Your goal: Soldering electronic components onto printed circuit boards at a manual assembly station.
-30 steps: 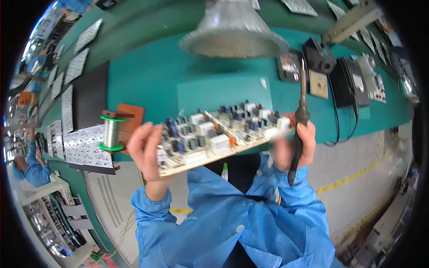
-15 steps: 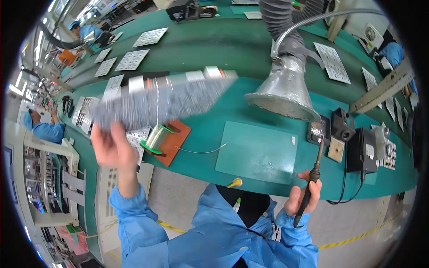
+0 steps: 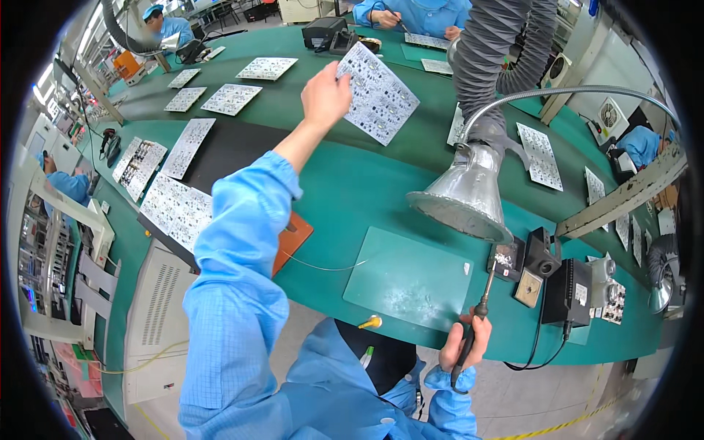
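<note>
My left hand (image 3: 327,94) is stretched far out over the bench, closed on the left corner of a white circuit board panel (image 3: 379,94). The panel is tilted, with its patterned face toward me. In my right hand (image 3: 467,343), near the front edge, is a soldering iron (image 3: 480,312). Its tip points away from me, beside a small dark tray (image 3: 507,258) with whitish bits. A pale green work mat (image 3: 407,275) lies between the hands. My left sleeve hides most of a brown wooden stand (image 3: 293,242), and a thin wire (image 3: 323,267) runs out from there toward the mat.
A metal fume hood (image 3: 466,194) on a ribbed hose hangs right of centre. Black soldering station boxes (image 3: 570,292) stand at the right. More panels (image 3: 178,209) lie at the left, others (image 3: 266,69) on the far dark green strip. A co-worker (image 3: 414,13) works across the bench.
My left hand has swung the panel from the near left to far out over the bench. The solder spool is now hidden behind my sleeve. My right hand still holds the iron.
</note>
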The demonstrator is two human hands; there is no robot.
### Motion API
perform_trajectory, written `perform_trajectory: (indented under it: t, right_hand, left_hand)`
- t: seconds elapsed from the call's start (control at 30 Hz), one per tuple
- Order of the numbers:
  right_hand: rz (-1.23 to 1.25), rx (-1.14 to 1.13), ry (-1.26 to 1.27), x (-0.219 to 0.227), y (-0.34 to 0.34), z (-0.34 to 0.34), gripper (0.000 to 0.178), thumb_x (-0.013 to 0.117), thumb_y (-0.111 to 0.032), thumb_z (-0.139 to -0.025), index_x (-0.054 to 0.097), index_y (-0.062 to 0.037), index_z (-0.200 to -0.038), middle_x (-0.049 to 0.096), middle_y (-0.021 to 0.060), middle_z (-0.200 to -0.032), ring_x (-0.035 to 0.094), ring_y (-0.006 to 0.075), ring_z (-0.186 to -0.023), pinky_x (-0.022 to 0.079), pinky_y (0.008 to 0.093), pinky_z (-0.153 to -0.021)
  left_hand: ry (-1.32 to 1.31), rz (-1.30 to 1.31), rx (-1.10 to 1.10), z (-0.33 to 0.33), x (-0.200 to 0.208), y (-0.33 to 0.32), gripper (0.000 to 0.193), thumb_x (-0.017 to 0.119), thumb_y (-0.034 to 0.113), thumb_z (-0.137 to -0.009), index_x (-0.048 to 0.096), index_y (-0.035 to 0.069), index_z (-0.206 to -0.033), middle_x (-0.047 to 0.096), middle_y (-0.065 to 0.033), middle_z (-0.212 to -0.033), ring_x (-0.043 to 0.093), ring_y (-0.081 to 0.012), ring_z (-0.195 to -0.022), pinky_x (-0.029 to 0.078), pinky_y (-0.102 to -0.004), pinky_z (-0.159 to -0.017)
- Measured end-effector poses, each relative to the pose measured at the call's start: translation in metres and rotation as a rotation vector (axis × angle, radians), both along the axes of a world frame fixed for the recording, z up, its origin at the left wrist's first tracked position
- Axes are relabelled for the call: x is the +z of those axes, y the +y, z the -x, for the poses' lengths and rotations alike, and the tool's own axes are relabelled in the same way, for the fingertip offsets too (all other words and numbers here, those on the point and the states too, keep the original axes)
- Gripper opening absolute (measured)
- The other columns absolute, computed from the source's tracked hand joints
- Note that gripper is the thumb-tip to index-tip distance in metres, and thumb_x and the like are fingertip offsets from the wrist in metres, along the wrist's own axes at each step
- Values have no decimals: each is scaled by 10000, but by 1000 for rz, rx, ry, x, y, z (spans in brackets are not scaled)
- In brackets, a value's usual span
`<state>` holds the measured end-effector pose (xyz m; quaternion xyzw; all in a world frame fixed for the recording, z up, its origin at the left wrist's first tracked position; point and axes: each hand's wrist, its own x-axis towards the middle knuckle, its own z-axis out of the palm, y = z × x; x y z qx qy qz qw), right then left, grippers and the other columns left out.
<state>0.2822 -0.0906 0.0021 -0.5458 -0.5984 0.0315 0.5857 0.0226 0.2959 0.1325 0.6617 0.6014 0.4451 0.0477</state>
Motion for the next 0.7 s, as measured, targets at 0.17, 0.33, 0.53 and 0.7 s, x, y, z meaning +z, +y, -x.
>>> perform_trajectory:
  t: [0.17,0.33,0.53,0.7]
  right_hand:
    - [10,-7,-19,0,1,-1,421,541,10,-841,463,-39,-1251,538,226,-1137,561,240,-845,468,378,-783]
    - [15,-4,28,0,3,1,421,537,9,-839,466,-35,-1252,537,230,-1147,567,238,-845,471,385,-796]
    - [39,-48,101,-7,-1,5,383,551,-49,-867,478,-4,-1241,538,193,-1189,556,209,-867,461,353,-815]
    - [73,-123,178,-12,-4,6,376,518,-52,-903,456,5,-1270,532,180,-1220,544,215,-927,450,336,-838]
  left_hand:
    - [641,-160,195,-21,-38,18,624,576,470,-830,443,144,-1346,280,-180,-1459,231,-350,-1353,196,-634,-1029]
    - [616,486,-101,-40,-97,1,712,482,536,-866,305,155,-1442,187,-200,-1507,249,-372,-1361,225,-566,-1065]
    - [569,587,-142,-49,-81,-19,743,471,521,-872,234,141,-1464,229,-197,-1492,278,-337,-1358,260,-564,-1046]
    - [638,410,-269,-30,-8,-21,606,504,491,-843,523,62,-1269,457,-199,-1333,415,-363,-1249,358,-533,-998]
